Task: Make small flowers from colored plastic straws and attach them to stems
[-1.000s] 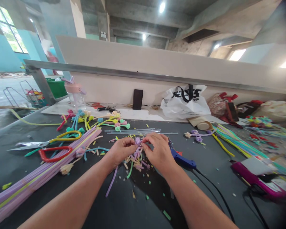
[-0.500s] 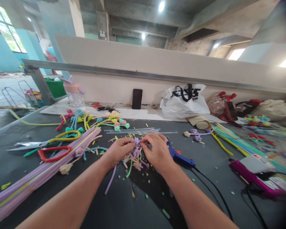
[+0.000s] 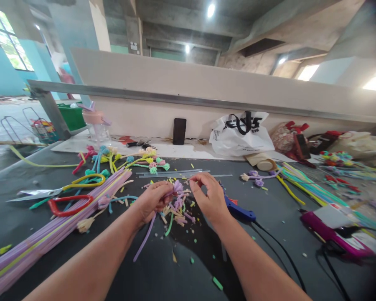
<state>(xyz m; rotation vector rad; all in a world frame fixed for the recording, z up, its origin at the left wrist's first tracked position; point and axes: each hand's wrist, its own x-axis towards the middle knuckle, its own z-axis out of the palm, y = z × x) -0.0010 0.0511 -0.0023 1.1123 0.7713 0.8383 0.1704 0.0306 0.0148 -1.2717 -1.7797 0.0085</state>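
Note:
My left hand [image 3: 156,196] is closed on a purple pipe-cleaner flower [image 3: 177,187], whose head pokes out past the thumb and index finger. Below that hand trails a purple stem [image 3: 145,238]. Just to the right of the flower, my right hand [image 3: 207,194] is raised with thumb and fingers apart, holding nothing I can see. Between and beneath the hands lies a loose pile of short pipe-cleaner offcuts [image 3: 181,215], purple, cream and green. A blue glue gun [image 3: 240,210] rests right of my right hand, partly hidden by it.
Scissors [image 3: 70,205] with yellow and red handles lie on a bundle of long pipe cleaners [image 3: 47,238] at left. Clear sticks [image 3: 172,172] lie behind the hands. A phone [image 3: 179,131] and a white bag [image 3: 241,133] stand at the back; a magenta tool [image 3: 335,236] sits at right.
My right hand has come away from the flower and its fingers have opened. My left hand has shifted slightly left, keeping hold of the flower.

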